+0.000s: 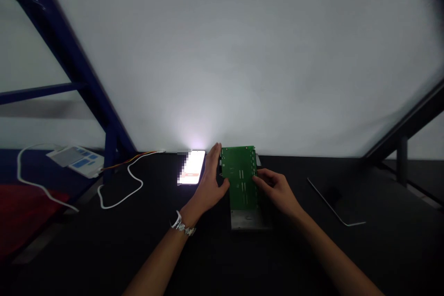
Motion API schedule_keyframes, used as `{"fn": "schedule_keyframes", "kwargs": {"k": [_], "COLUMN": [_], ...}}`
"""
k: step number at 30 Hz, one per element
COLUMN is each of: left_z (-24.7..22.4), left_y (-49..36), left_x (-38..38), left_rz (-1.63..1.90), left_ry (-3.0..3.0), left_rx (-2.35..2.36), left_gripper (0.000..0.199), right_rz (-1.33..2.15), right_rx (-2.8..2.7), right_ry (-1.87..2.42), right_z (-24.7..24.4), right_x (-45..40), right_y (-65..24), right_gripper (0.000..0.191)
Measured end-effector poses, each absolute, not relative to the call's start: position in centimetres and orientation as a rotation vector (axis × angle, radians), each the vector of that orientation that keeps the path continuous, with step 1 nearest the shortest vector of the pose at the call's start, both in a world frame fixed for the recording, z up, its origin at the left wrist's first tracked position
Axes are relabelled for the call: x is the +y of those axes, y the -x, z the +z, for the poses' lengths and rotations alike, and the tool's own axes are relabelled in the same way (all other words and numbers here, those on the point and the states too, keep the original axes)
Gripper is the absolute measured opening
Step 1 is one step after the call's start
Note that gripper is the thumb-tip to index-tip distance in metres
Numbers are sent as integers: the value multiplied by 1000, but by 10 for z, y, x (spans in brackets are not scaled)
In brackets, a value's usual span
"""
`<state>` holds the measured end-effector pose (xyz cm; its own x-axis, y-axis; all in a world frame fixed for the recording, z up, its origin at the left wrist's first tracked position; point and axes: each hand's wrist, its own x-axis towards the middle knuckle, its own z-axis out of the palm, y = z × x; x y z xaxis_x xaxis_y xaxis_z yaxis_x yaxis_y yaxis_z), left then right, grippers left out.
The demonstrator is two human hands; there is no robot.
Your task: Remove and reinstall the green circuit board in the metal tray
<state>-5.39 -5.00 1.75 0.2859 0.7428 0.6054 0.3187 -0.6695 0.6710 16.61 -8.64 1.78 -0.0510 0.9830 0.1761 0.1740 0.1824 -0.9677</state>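
A green circuit board stands between my hands over a grey metal plate, which shows below its near edge. My left hand grips the board's left edge, fingers stretched along that side and thumb at the near part of the edge. With thumb and bent fingers, my right hand pinches the right edge, where a row of small parts runs. Some of my right fingertips are hidden behind the board. A watch with a metal band is on my left wrist.
Left of my hands, a phone lies with its screen lit. Further left are a white cable and a white-and-blue packet. An L-shaped hex key rests on the black table to the right. Behind rises a pale wall, beside a blue frame post.
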Motion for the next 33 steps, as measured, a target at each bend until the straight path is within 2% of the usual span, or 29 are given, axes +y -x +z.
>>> {"fn": "schedule_keyframes", "kwargs": {"k": [5, 18, 23, 33], "left_z": [21, 26, 28, 16], "left_y": [53, 52, 51, 33], "left_x": [-52, -54, -54, -63], "left_rz": [1390, 1418, 1432, 1401], "left_ry": [-2103, -2064, -2036, -1928], "left_rx": [933, 850, 903, 937], "left_gripper": [91, 75, 63, 57], "right_rz": [928, 1393, 1483, 1556], "right_rx": [-1495, -1333, -1245, -1271], "right_ry": [1229, 1021, 964, 946], "right_z": [20, 23, 19, 22], "right_x": [-87, -85, -86, -92], "right_y": [-169, -179, -177, -153], "right_gripper": [29, 45, 33, 35]}}
